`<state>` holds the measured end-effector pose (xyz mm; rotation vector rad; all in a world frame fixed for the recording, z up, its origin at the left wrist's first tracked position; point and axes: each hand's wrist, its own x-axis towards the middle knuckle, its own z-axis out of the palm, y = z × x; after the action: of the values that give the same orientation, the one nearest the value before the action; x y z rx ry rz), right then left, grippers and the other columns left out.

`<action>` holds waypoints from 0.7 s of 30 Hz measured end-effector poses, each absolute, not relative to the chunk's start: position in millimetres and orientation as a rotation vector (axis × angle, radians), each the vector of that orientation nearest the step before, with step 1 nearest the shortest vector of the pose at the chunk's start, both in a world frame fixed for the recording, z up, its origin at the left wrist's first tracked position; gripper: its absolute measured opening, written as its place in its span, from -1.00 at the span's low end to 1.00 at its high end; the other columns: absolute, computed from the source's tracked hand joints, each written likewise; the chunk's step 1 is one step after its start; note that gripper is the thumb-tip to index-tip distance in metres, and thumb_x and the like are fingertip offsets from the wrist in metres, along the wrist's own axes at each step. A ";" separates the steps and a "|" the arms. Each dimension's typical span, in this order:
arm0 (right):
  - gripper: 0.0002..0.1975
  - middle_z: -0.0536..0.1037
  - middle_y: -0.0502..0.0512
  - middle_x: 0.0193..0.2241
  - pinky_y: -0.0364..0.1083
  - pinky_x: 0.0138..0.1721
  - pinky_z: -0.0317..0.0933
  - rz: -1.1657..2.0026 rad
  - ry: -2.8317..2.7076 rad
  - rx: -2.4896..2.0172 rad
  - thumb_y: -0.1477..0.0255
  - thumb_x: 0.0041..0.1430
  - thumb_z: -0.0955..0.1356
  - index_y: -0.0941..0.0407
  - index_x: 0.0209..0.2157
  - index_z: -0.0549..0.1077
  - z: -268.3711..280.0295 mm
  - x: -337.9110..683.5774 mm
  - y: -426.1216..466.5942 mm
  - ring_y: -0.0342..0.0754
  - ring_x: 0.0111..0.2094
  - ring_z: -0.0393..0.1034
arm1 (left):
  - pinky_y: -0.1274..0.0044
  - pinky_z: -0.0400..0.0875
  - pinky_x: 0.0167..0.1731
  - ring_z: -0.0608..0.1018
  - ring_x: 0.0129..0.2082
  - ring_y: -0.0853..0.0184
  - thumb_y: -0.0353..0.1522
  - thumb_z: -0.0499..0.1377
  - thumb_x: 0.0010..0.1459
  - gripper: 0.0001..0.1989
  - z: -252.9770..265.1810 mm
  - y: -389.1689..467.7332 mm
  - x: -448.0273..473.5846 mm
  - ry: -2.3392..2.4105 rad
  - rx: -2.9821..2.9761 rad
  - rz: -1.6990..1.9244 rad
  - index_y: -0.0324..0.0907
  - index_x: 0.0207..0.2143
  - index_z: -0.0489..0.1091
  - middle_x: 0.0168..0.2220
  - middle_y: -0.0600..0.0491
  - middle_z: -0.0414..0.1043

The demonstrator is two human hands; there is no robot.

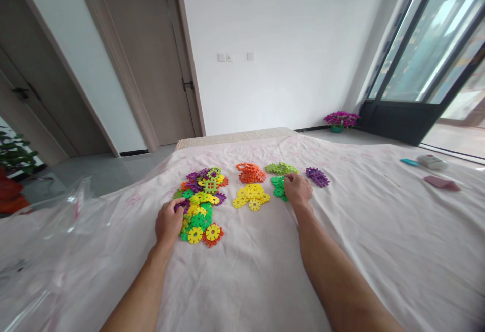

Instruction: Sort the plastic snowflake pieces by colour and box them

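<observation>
My left hand is at the left edge of a mixed heap of plastic snowflake building pieces in purple, yellow, green and orange. Its thumb and fingers close on a purple snowflake piece. My right hand reaches over the right side of a green pile, fingers bent together and fingertips touching it. Whatever lies between those fingertips is hidden. Around it are a light green pile, a purple pile, a yellow pile and an orange pile.
A pale, wrinkled cloth covers the surface under the pieces. Clear plastic bags lie at the left. At the far right are a pink item, a white packet and a blue object.
</observation>
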<state>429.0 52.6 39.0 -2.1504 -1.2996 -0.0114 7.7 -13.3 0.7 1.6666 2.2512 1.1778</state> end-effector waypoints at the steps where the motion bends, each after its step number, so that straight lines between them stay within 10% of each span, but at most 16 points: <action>1: -0.66 0.60 0.14 -0.20 0.04 -0.09 0.14 -0.016 -1.304 -2.158 0.37 0.22 0.23 -0.04 -0.14 0.62 38.0 431.0 52.4 0.15 -0.07 0.35 | 0.38 0.39 0.00 0.52 -0.04 0.17 -0.35 0.04 0.12 -0.65 1.2 -13.8 8.0 2.251 1.669 1.176 -0.03 -0.10 0.52 -0.05 -0.01 0.51; 21: -0.77 0.53 0.11 -0.23 -0.04 -0.09 0.04 -0.190 -1.732 -1.615 0.46 0.22 0.29 0.02 -0.24 0.60 37.7 359.6 41.5 0.04 -0.12 0.24 | 0.26 0.18 0.19 0.41 0.15 0.16 -0.37 0.07 0.22 -0.70 12.7 -21.4 33.8 2.183 2.325 0.983 -0.02 -0.05 0.49 0.08 0.03 0.47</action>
<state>359.6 41.5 37.7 -1.6148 -1.7322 -0.1903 33.8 -21.4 12.7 2.3251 2.1834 0.9835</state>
